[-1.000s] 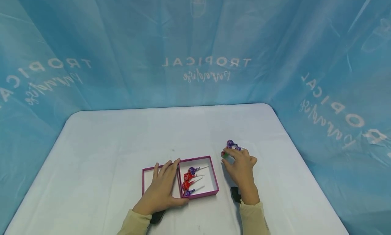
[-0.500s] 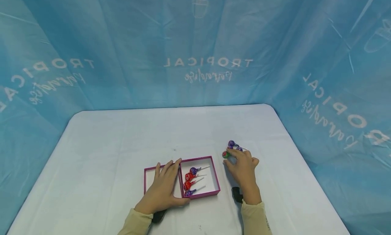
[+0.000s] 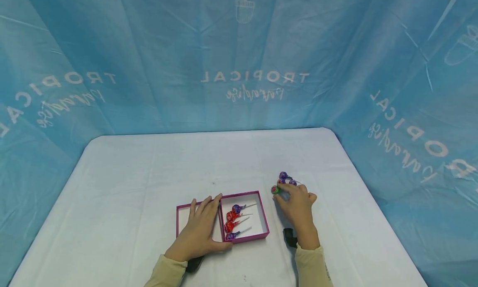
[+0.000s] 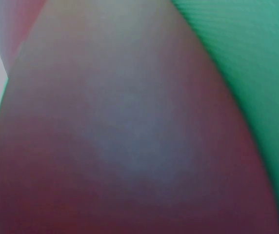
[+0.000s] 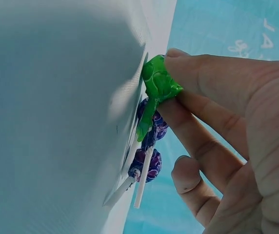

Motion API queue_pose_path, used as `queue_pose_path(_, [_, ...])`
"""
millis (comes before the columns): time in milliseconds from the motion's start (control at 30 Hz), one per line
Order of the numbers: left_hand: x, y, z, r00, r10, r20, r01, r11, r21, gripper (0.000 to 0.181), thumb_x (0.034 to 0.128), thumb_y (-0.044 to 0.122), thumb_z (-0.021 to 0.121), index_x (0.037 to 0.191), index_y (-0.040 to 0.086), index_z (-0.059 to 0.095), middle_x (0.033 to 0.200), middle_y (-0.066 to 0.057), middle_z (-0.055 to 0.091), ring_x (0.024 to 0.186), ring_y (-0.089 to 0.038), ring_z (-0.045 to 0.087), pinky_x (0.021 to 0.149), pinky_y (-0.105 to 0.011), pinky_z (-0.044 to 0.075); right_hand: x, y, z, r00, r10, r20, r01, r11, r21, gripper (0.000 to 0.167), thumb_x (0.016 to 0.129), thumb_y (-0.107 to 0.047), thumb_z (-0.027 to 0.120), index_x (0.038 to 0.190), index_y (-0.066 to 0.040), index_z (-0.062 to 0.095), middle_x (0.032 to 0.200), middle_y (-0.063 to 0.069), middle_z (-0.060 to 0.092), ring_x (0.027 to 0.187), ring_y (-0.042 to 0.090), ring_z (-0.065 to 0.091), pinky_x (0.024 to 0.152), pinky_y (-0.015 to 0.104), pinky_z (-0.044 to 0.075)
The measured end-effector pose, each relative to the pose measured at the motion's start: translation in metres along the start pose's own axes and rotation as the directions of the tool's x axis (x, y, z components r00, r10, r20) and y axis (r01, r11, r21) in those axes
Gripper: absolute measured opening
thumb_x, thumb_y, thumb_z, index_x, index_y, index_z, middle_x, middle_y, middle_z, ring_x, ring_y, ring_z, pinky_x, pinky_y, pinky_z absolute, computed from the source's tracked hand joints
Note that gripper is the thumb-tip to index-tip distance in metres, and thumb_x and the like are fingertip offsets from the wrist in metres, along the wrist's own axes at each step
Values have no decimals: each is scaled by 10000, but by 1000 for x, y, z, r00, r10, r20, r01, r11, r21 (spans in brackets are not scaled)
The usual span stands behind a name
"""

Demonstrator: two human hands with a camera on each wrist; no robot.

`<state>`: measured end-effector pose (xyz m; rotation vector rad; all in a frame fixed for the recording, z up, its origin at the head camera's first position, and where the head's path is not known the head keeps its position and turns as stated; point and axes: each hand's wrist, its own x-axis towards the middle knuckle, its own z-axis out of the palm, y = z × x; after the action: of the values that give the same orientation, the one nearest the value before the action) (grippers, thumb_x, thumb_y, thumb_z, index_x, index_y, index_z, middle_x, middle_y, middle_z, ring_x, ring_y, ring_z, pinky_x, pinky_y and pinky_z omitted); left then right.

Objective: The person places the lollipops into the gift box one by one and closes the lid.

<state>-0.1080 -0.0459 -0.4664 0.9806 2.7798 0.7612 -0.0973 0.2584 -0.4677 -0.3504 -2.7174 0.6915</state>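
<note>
In the head view, my right hand (image 3: 298, 208) reaches to a small group of lollipops on the right of the table. Its thumb and forefinger pinch the green-wrapped lollipop (image 5: 160, 80) by the head, as the right wrist view shows. Close by lie purple-wrapped lollipops (image 3: 283, 175), partly hidden behind my fingers. My left hand (image 3: 198, 233) lies across a white box with magenta edges (image 3: 263, 214), its extended fingers at the far rim and its thumb at the near rim. Inside the right-hand part are red lollipops (image 3: 229, 226) and purple lollipops (image 3: 237, 208), sticks pointing right.
A white cloth covers the table (image 3: 149, 166). Blue printed curtains (image 3: 254, 104) enclose its back and sides. The left part of the box (image 3: 183, 216) is mostly covered by my left hand. Only blurred skin and a green-tinted surface fill the left wrist view.
The head view has shifted slightly. Both hands stay at nearly the same places, and the lollipops in the box have not moved.
</note>
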Motion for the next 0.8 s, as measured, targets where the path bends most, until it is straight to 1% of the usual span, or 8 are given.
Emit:
queue_pose_path(133, [0, 0, 0, 1000, 2, -1, -2, 1000, -4, 1329, 651, 718, 800, 1626, 107, 134, 1583, -76, 402, 1512, -339, 245, 1203, -673, 12, 0, 0, 1, 1000, -14, -10, 14, 1000, 3, 363, 806, -236, 852, 1141, -119, 774, 1224, 89, 722, 970, 292, 549, 834, 538, 236])
queue_pose_path(333, [1, -1, 0, 1000, 4, 4, -4, 1000, -4, 1334, 651, 722, 798, 1628, 115, 123, 1589, -76, 393, 1515, -335, 241, 1203, -671, 7, 1, -1, 2, 1000, -25, -8, 25, 1000, -2, 352, 813, -237, 847, 1138, -123, 777, 1205, 88, 730, 969, 290, 553, 834, 532, 237])
queue_pose_path(567, [2, -1, 2, 1000, 5, -8, -5, 1000, -11, 1336, 644, 716, 805, 1624, 100, 137, 1589, -81, 393, 1516, -338, 238, 1206, -660, -5, 4, 0, 3, 1000, -10, 1, 10, 1000, -8, 339, 811, -247, 852, 1126, -141, 786, 1187, 78, 739, 971, 280, 553, 827, 522, 235])
queue_pose_path(800, [1, -3, 3, 1000, 11, -9, -10, 1000, 16, 1343, 649, 733, 791, 1627, 105, 117, 1585, -78, 398, 1512, -339, 246, 1201, -675, 17, 5, 1, 6, 1000, -3, -5, 3, 1000, -4, 331, 789, -254, 868, 1092, -141, 798, 1131, 77, 757, 951, 281, 556, 818, 530, 224])
